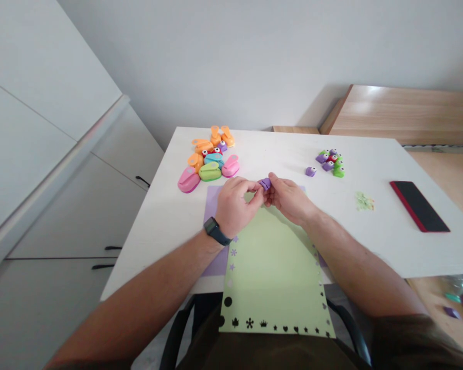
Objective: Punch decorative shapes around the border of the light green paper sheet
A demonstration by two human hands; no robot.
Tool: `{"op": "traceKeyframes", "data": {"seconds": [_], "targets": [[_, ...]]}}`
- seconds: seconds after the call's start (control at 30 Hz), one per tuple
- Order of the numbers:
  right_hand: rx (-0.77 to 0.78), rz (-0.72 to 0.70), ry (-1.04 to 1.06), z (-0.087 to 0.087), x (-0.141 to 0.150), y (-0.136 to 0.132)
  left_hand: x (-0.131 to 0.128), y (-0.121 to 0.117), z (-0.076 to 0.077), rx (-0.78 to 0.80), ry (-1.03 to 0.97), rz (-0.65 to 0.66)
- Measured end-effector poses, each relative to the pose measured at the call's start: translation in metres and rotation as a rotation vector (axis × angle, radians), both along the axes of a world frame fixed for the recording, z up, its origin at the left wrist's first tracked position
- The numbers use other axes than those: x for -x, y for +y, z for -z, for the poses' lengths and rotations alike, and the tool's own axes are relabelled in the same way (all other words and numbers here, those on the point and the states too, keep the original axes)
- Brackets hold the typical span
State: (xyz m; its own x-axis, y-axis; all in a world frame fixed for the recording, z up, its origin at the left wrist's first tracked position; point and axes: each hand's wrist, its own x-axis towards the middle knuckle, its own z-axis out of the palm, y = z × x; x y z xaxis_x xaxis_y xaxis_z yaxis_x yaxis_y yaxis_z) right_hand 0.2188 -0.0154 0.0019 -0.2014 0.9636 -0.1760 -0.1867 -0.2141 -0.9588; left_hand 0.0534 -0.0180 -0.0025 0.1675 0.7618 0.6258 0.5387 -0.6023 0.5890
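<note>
Both my left hand [237, 204] and my right hand [289, 199] pinch a small purple craft punch [265, 184] between their fingers, above the far edge of a light green paper sheet [273, 272]. That sheet has small black-backed punched shapes along its side and near edges, such as stars, hearts and a crown. Under it lies a lilac paper sheet [216, 262]. Just beyond my hands stands a heap of large pink, orange, blue and green craft punches [210, 162]. My hands partly hide the small punch.
Several small purple and green punches [331, 163] sit on the white table [370, 246] at the right, with a lone purple punch [310, 171] near them. There are green paper scraps [364, 201] and a black phone in a red case [419, 205]. White cabinets [61, 205] stand at the left.
</note>
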Motion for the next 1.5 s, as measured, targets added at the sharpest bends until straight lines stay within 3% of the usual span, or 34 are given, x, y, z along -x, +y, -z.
{"op": "traceKeyframes", "data": {"seconds": [0.67,1.5], "targets": [[0.018,-0.004,0.045,-0.0027,0.0029,-0.0024,-0.0021,0.0011,0.0013,0.087,-0.03,0.039],[0.032,0.006,0.064,-0.0075,0.0008,-0.0027,-0.0013,-0.0005,0.0024,0.036,-0.054,-0.025]]}}
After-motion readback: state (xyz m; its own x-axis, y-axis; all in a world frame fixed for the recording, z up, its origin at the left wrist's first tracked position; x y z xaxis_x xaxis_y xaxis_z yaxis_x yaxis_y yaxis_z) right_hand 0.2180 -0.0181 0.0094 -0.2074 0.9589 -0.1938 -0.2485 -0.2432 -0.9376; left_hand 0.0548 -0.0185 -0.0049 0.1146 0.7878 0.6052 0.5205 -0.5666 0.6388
